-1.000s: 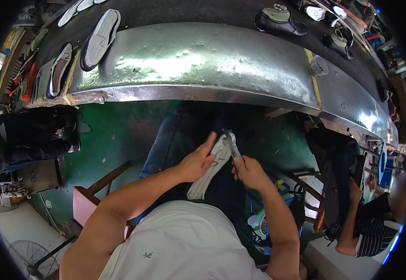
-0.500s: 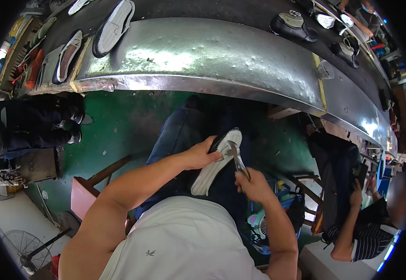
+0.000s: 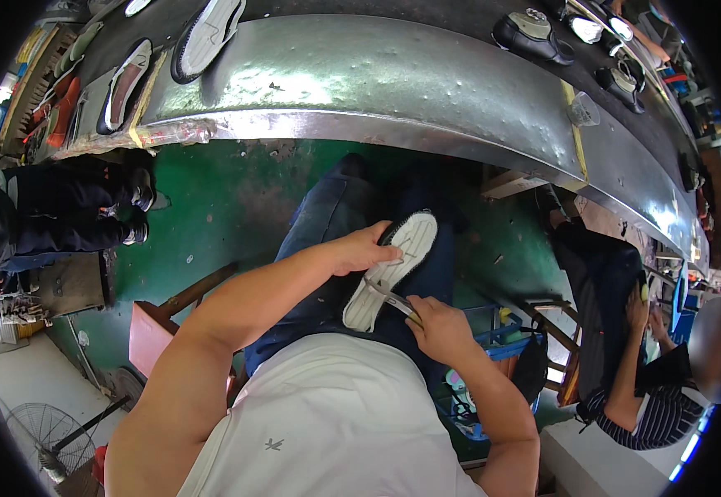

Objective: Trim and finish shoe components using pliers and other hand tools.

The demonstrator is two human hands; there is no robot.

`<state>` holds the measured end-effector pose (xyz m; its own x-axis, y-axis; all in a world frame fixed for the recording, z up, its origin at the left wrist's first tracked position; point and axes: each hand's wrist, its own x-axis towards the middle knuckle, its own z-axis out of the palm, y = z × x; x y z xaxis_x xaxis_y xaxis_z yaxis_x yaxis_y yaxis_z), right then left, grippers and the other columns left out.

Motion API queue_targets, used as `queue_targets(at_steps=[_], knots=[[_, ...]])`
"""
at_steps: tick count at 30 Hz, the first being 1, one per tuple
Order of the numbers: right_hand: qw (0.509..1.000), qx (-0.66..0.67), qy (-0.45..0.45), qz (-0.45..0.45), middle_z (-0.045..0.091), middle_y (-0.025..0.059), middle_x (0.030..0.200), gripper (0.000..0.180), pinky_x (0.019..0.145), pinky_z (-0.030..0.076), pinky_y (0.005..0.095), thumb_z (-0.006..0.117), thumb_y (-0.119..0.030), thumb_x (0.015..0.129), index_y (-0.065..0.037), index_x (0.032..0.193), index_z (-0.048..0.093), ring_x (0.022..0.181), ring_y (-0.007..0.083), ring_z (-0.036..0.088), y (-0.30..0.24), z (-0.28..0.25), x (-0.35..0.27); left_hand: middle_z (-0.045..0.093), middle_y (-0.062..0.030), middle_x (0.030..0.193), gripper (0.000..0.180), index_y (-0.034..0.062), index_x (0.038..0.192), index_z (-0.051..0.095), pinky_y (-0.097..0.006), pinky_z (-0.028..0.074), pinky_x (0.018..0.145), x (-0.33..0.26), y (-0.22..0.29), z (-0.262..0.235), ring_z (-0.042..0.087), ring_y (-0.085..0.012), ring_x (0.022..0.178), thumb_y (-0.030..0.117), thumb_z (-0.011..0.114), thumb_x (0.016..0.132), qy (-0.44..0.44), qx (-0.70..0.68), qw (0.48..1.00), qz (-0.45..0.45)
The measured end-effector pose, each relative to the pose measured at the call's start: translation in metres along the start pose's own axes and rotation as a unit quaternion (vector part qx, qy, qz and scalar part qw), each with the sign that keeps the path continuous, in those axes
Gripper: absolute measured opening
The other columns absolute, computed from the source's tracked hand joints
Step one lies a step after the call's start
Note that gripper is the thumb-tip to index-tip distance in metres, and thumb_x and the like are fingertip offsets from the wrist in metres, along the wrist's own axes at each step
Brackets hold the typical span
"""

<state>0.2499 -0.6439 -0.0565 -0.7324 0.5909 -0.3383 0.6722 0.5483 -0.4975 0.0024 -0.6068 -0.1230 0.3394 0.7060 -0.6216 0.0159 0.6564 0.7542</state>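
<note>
A black-edged shoe (image 3: 417, 240) lies bottom up over my lap, its white underside facing me and its toe pointing away. My left hand (image 3: 364, 250) grips it by the left edge near the middle, thumb across the white underside. In my right hand (image 3: 443, 331) is a pair of metal pincers (image 3: 395, 301), held by the handles. The head of the pincers rests at the heel half of the underside, just below my left thumb. Whether the jaws have hold of anything is too small to tell.
A shiny metal-edged bench (image 3: 393, 74) runs across the front, with a white-bottomed shoe (image 3: 204, 41) and a black shoe (image 3: 534, 37) on it. A pink seat (image 3: 151, 341) stands at left, a blue basket (image 3: 493, 331) at right. Another person (image 3: 654, 389) sits at far right.
The pincers have moved from the toe half of the underside down to the heel half and now lie flatter. The shoe has shifted slightly away and right, still in my left hand.
</note>
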Motion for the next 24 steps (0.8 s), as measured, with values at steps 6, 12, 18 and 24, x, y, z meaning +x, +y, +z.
queue_targets(at_steps=[6, 12, 18, 24], knots=[[0.995, 0.079, 0.063, 0.027, 0.068, 0.0183, 0.096, 0.029, 0.073, 0.056, 0.0464, 0.066, -0.018, 0.09, -0.001, 0.113, 0.059, 0.087, 0.0373, 0.068, 0.005, 0.033, -0.034, 0.052, -0.0147, 0.142, 0.076, 0.0035, 0.156, 0.026, -0.034, 0.039, 0.111, -0.012, -0.001, 0.011, 0.05, -0.0214, 0.129, 0.025, 0.068, 0.096, 0.015, 0.077, 0.997, 0.025], [0.989, 0.108, -0.014, 0.101, 0.068, 0.0217, 0.098, 0.025, 0.078, 0.054, 0.0492, 0.063, -0.015, 0.092, 0.0, 0.112, 0.06, 0.092, 0.0416, 0.067, 0.009, 0.028, -0.043, 0.031, -0.0147, 0.16, 0.078, 0.0072, 0.162, 0.008, -0.032, 0.024, 0.119, -0.046, -0.071, 0.019, 0.031, -0.0209, 0.145, 0.023, 0.056, 0.103, -0.043, 0.032, 0.993, 0.104], [0.957, 0.263, -0.036, 0.12, 0.067, 0.0268, 0.1, 0.026, 0.08, 0.052, 0.05, 0.062, -0.022, 0.096, 0.0, 0.108, 0.061, 0.092, 0.0454, 0.066, 0.0, -0.026, -0.038, 0.028, -0.0243, 0.159, 0.086, 0.0038, 0.16, 0.011, -0.04, 0.024, 0.121, -0.045, -0.078, 0.05, 0.029, -0.0366, 0.148, 0.024, 0.064, 0.096, 0.13, 0.104, 0.97, 0.175], [0.985, 0.133, 0.087, 0.073, 0.067, 0.0268, 0.091, 0.033, 0.073, 0.053, 0.0515, 0.06, -0.03, 0.098, 0.001, 0.108, 0.061, 0.084, 0.0472, 0.065, 0.001, 0.032, -0.009, 0.031, -0.0333, 0.153, 0.109, -0.0069, 0.156, 0.011, -0.043, 0.028, 0.12, -0.058, -0.077, 0.039, 0.031, -0.0451, 0.144, 0.025, 0.081, 0.079, 0.168, 0.256, 0.924, 0.23]])
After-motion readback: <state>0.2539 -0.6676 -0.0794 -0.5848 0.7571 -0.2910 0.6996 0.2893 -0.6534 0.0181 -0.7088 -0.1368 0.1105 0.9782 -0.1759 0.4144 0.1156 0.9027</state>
